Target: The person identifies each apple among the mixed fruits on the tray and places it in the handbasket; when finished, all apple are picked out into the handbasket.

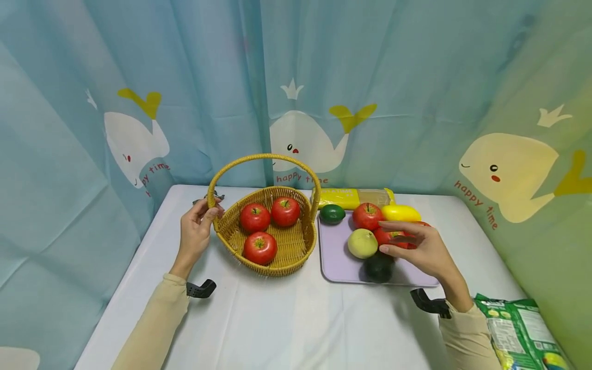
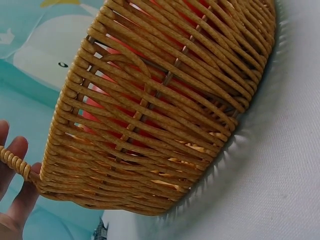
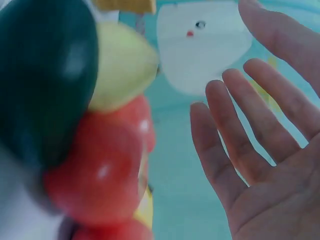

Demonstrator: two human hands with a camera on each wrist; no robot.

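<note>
My left hand [image 1: 194, 231] holds the handle [image 1: 263, 155] of a yellow wicker basket [image 1: 268, 269] low on its left side. Three red apples [image 1: 260, 248] lie in the basket. My right hand [image 1: 423, 249] hovers over the right part of a lilac tray [image 1: 334, 264], fingers extended and palm empty in the right wrist view. On the tray below it are several red apples [image 1: 367, 216], a pale green fruit [image 1: 363, 243], a dark green avocado-like fruit [image 1: 379, 267], a green lime-like fruit [image 1: 332, 214] and a long yellow fruit [image 1: 401, 213].
A yellow pasta packet [image 1: 339, 198] lies behind the tray. Green snack bags [image 1: 518, 329] sit at the right front by my right sleeve. A small dark object [image 1: 219, 196] is behind my left hand. A blue whale-print curtain [image 1: 222, 77] hangs around the white table.
</note>
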